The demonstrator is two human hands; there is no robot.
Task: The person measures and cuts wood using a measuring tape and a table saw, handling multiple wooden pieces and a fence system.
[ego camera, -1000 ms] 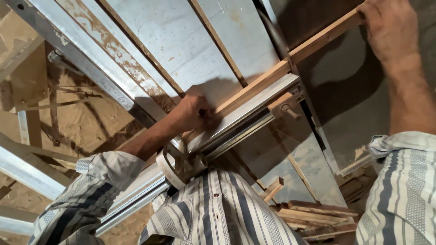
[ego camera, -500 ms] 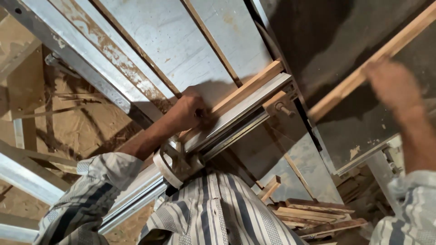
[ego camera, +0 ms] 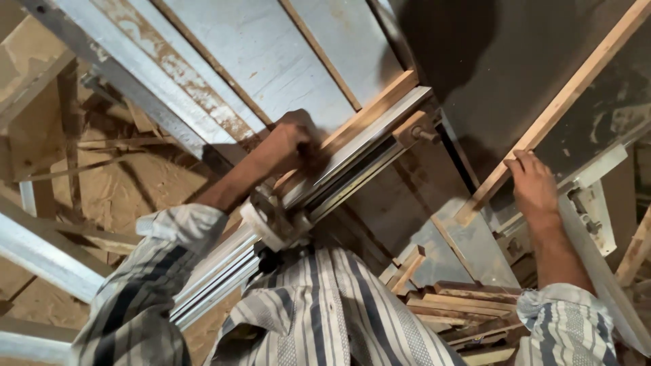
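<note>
My left hand [ego camera: 290, 141] rests with bent fingers on the long metal fence rail [ego camera: 369, 139] of a sawing table, pressing against a short wooden piece [ego camera: 380, 98] that lies along the rail. My right hand [ego camera: 534, 184] holds a long thin wooden strip [ego camera: 566, 91] near its lower end; the strip runs diagonally up to the top right corner over the dark table surface. Striped shirt sleeves cover both my arms.
The grey metal table top [ego camera: 271, 54] with narrow slots fills the upper middle. A white knob [ego camera: 264, 224] sits on the rail near my chest. Several wood offcuts [ego camera: 461, 305] are stacked at the lower right. Sawdust-covered floor [ego camera: 115, 183] and metal frame bars lie at the left.
My right hand has dropped from the top right down to the lower end of the wooden strip, and the strip has swung away from the rail to the right. My left hand has stayed put.
</note>
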